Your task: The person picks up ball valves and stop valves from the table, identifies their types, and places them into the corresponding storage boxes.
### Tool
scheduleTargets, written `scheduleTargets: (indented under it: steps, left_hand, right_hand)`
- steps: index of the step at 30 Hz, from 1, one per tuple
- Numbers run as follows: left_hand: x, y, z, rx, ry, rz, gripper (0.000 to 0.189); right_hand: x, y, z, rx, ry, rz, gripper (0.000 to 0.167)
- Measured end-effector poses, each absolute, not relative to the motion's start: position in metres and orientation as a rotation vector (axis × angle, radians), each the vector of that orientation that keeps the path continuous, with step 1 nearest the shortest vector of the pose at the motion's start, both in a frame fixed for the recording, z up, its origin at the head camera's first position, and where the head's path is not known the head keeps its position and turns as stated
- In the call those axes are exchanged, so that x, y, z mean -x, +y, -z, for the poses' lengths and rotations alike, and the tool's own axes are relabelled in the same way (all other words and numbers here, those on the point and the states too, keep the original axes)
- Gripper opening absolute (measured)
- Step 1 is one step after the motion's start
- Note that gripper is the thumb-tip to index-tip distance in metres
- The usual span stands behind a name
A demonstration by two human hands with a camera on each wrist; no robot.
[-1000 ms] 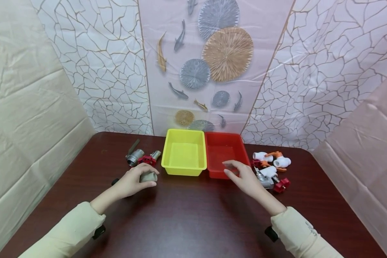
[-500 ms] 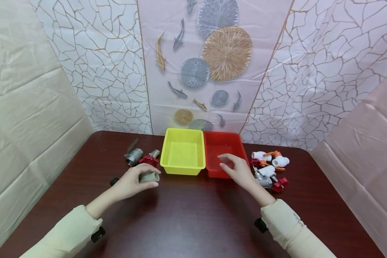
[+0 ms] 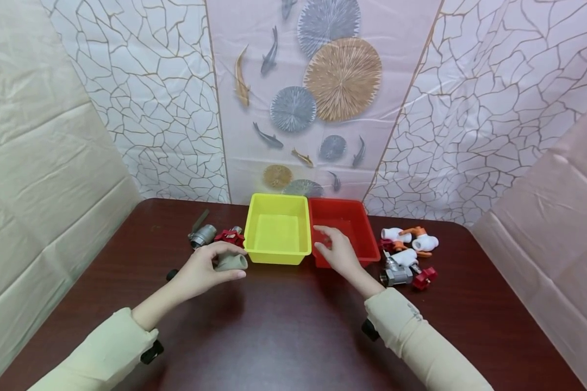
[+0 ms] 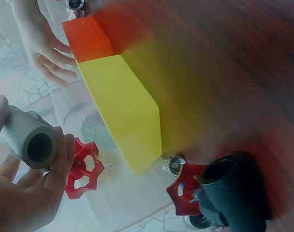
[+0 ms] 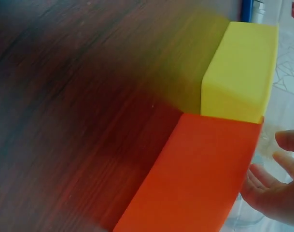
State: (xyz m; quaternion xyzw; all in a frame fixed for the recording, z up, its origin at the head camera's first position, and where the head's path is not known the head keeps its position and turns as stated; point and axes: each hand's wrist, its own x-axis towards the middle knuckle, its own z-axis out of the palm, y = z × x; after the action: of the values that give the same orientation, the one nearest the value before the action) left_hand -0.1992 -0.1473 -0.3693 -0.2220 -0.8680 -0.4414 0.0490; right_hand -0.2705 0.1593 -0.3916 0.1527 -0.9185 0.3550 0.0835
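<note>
My left hand [image 3: 198,273] pinches a grey plastic pipe valve [image 3: 235,263] between thumb and fingers, above the table just left of the yellow bin [image 3: 278,257]. A red handwheel [image 4: 78,166] sticks out on the far side of its grey body in the left wrist view. My right hand [image 3: 341,254] hovers over the near left part of the red bin [image 3: 370,251], its fingers loosely bent and nothing between them. Both bins stand side by side at the table's back; nothing is seen inside the yellow one.
Left of the bins lie a metal ball valve [image 3: 204,235] with a lever and a dark pipe fitting [image 4: 238,193] beside another red handwheel [image 4: 188,189]. To the right are white valves [image 3: 424,243] with orange handles, a metal valve [image 3: 396,276] and a red-handled one [image 3: 424,278].
My left hand has shifted slightly right and upward in view with the grey valve, towards the yellow bin. My right hand has moved left across the red bin.
</note>
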Motion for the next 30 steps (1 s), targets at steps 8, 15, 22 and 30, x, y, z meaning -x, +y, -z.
scheduleTargets:
  steps: [8,15,22,30]
  left_hand:
    - [0.2,-0.144,0.363,0.619,-2.628,1.46,0.037]
    - [0.199,-0.141,0.36,0.672,-2.611,1.435,0.038]
    - [0.202,-0.137,0.356,0.727,-2.645,1.239,0.036]
    - [0.216,-0.134,0.351,0.773,-2.702,1.109,0.033]
  right_hand:
    - [0.284,0.143,0.39,-0.347,-2.853,-0.954,0.036]
    - [0.294,0.141,0.392,-0.308,-2.929,-0.915,0.037]
    - [0.301,0.136,0.387,-0.264,-2.962,-0.904,0.035]
    - [0.302,0.132,0.38,-0.226,-2.997,-0.879,0.034]
